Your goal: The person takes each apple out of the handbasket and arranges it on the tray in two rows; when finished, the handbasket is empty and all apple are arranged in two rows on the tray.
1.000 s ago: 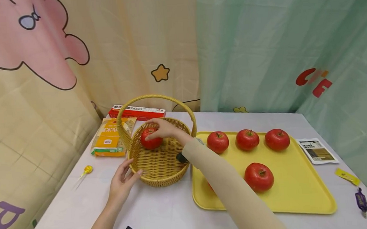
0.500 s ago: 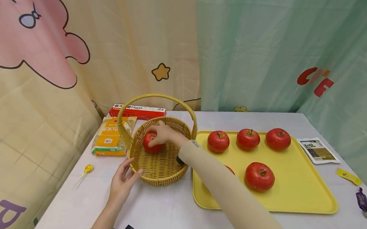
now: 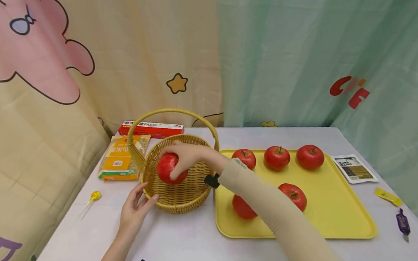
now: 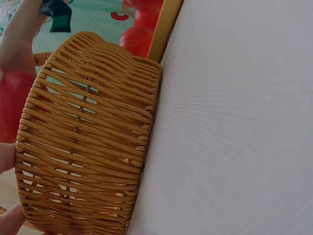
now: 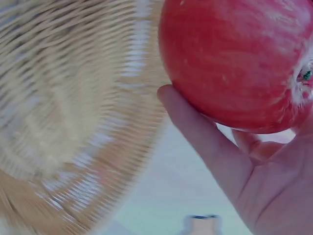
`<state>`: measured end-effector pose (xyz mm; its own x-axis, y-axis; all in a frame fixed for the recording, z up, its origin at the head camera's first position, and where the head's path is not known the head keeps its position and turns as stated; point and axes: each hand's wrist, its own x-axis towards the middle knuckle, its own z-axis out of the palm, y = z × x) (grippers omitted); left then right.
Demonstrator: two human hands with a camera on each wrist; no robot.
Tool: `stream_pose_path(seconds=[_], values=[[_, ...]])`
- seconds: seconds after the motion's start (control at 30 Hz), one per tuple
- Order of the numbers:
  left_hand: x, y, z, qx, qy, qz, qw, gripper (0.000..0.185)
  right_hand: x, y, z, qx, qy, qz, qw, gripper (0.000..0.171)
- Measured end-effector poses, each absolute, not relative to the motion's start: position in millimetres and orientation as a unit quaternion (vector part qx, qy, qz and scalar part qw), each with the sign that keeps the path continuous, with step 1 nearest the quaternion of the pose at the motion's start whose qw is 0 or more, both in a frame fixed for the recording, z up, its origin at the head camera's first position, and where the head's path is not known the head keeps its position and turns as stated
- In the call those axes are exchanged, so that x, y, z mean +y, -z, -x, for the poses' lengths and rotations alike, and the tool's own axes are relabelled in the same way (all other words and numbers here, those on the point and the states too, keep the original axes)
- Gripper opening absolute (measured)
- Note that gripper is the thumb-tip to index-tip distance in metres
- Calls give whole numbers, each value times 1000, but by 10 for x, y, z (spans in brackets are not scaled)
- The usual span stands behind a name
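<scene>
My right hand [image 3: 189,157] grips a red apple [image 3: 166,169] from above, within the rim of the woven basket [image 3: 180,208]. In the right wrist view, the apple [image 5: 234,58] fills the upper right, with the thumb along its side and the basket wall [image 5: 63,98] blurred at left. My left hand [image 3: 132,209] holds the basket's near left rim. The left wrist view shows the basket's side [image 4: 83,142] close up, with fingertips [image 4: 7,157] on its rim. Beyond this apple, only bare woven floor shows inside the basket; part is hidden by the right hand.
Right of the basket, a yellow tray [image 3: 343,218] carries several red apples [image 3: 277,158], partly covered by the right sleeve. Behind and left are a red pasta box [image 3: 155,129] and a grain bag [image 3: 119,162]. A lollipop [image 3: 95,195], a white packet [image 3: 353,169] and wrapped candies [image 3: 403,223] lie near the edges.
The right hand has drawn the apple up from the basket floor and nearer to me; it looks larger now. The left hand stays on the rim. The head view has shifted slightly.
</scene>
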<state>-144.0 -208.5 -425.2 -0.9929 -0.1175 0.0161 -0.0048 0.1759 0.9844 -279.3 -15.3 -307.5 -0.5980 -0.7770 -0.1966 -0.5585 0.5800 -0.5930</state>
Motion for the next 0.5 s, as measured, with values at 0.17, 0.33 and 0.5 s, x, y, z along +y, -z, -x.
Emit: stream_pose_path(seconds=[0.17, 0.33, 0.5], values=[[-2093, 4252, 1438, -767, 640, -37, 45, 61, 348, 2676, 2504, 803, 325, 460, 194, 63], [-2092, 4261, 1441, -766, 639, -29, 61, 59, 1100, 2475, 2244, 805, 374, 443, 126, 75], [-2088, 4269, 1445, -767, 638, -25, 64, 59, 1926, 2470, 2035, 854, 410, 315, 55, 73]])
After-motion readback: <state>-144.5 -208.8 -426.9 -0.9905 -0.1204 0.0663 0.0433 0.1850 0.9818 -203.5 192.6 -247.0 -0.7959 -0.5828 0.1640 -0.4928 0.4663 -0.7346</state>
